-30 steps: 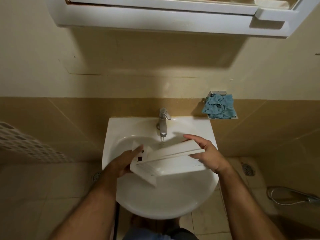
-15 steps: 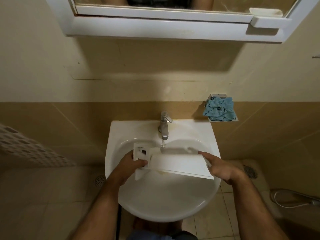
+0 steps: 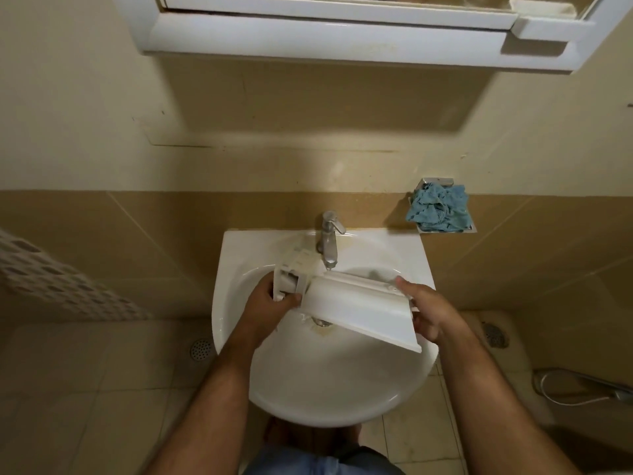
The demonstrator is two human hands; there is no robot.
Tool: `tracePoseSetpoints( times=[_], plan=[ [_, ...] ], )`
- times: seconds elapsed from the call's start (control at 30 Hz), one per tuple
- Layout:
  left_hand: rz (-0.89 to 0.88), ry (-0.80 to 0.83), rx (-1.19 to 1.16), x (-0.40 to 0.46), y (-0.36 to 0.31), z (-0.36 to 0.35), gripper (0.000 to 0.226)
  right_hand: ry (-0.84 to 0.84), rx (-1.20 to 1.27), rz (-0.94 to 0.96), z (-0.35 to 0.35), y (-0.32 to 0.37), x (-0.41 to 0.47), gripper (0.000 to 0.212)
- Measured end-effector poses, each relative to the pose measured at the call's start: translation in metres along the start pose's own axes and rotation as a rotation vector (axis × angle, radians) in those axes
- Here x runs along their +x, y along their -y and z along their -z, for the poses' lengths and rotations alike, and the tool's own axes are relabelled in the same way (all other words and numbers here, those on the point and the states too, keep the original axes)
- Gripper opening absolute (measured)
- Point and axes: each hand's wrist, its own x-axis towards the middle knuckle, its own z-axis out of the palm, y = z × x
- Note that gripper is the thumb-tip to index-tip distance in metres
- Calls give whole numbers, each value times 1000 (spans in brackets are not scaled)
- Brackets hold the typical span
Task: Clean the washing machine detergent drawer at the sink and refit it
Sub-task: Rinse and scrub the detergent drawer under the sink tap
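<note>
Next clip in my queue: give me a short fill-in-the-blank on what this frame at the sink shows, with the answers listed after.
1. Both hands, the left hand and the right hand, hold the white detergent drawer over the ____.
2. The crumpled cloth on the wall holder is ____ in colour.
3. The tap stands at the ____ edge of the basin, beyond the drawer.

Missing words: sink; blue; back
</note>
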Motion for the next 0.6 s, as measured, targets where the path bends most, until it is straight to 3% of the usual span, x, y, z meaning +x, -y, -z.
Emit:
tracePoseSetpoints(
  times=[0.1, 0.23, 0.33, 0.5, 0.6],
  plan=[
    [17, 17, 23, -1, 5, -5, 47, -61, -33, -18, -12, -10, 8, 56],
    [25, 60, 43, -12, 15, -1, 52, -84, -19, -37, -21, -25, 14, 59],
    [81, 111, 33, -20, 30, 5, 37, -111, 32, 95, -23, -31, 16, 75],
    [346, 88, -238, -26, 36, 2, 80, -83, 59, 248, -26, -29, 16, 70],
    [417, 167, -422, -23, 28, 1, 85, -39, 23, 356, -24, -30, 21, 66]
  ],
)
